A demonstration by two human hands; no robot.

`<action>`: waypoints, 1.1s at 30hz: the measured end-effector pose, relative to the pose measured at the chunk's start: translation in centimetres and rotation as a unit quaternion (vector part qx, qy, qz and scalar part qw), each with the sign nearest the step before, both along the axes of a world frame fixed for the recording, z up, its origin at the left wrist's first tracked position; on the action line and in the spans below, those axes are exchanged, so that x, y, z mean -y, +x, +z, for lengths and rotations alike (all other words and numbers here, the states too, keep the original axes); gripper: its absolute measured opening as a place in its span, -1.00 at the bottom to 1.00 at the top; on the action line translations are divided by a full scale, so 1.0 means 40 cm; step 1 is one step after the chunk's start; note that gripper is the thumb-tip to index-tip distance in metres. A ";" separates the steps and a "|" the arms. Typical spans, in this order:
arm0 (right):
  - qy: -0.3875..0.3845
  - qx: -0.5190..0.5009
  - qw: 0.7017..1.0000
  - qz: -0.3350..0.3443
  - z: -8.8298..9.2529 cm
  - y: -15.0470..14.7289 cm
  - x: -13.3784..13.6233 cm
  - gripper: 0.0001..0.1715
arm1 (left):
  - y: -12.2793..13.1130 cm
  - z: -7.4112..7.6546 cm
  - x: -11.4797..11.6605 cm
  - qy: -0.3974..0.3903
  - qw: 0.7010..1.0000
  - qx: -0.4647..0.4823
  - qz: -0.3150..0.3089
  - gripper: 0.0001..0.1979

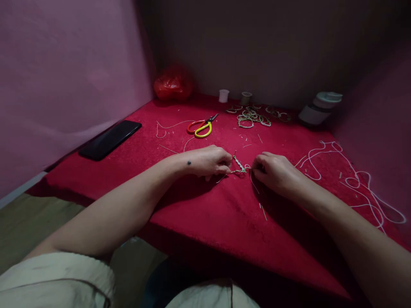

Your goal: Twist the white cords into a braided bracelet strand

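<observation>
Between my hands, just above or on the red cloth, is a small braided cord bracelet (238, 163) in pale green and white. My left hand (215, 161) pinches one end of it, fingers closed, with a thin cord tail sticking out below. On the other side my right hand (269, 168) is closed on a thin white cord (248, 167) that joins the braid. A loose strand hangs from near the right fingertips down onto the cloth. The exact grip of the fingertips is partly hidden.
Scissors (203, 127) with red and yellow handles lie beyond my left hand. Finished bracelets (252, 117), two spools (224, 96), a red plastic bag (173, 83) and a lidded jar (320, 108) stand along the back. A phone (111, 139) lies left; loose white cord (359, 179) sprawls right.
</observation>
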State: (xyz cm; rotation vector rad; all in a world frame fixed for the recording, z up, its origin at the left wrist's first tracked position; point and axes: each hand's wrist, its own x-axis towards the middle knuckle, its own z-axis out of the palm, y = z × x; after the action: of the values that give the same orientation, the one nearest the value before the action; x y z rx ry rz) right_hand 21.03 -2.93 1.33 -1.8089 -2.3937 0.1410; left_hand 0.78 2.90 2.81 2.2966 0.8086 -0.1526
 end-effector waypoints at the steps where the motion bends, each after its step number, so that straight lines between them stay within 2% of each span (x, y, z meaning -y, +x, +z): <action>1: 0.000 -0.009 1.000 -0.011 0.003 -0.001 0.002 -0.83 | 0.000 0.000 0.000 0.000 1.000 0.001 0.000 -0.71; 3: -0.012 -0.047 0.998 -0.040 0.010 0.000 0.005 -0.86 | -0.001 -0.002 -0.001 -0.002 1.000 0.001 0.000 -0.72; 6: -0.077 -0.152 0.982 -0.078 0.017 0.006 0.010 -0.89 | -0.002 -0.004 -0.003 -0.008 1.000 0.004 0.001 -0.74; 9: -0.159 -0.232 0.955 -0.090 0.011 0.017 0.009 -0.89 | -0.002 -0.003 -0.003 -0.009 1.000 0.006 -0.002 -0.75; 11: -0.179 -0.245 0.949 -0.088 0.003 0.028 0.004 -0.91 | -0.002 0.000 -0.002 -0.007 1.000 0.005 -0.006 -0.76; 15: -0.208 -0.208 0.953 -0.073 0.004 0.054 -0.005 -0.88 | -0.003 0.008 -0.001 0.001 1.000 -0.001 -0.017 -0.77; 19: -0.255 -0.158 0.953 -0.046 0.038 0.071 0.001 -0.84 | -0.010 0.014 -0.004 0.009 1.000 -0.005 -0.024 -0.78; 24: -0.264 -0.102 0.959 -0.009 0.078 0.083 0.012 -0.84 | -0.021 0.019 -0.008 0.002 1.000 -0.002 -0.020 -0.80; 33: -0.279 -0.096 0.955 0.038 0.067 0.101 0.009 -0.87 | -0.029 0.030 -0.005 -0.031 0.999 -0.010 -0.010 -0.79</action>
State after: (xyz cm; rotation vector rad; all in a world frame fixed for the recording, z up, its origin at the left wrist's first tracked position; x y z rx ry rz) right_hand 25.09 -3.31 4.01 -1.7835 -2.4376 1.0464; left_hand -0.40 3.10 4.02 2.2481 0.7807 -0.2078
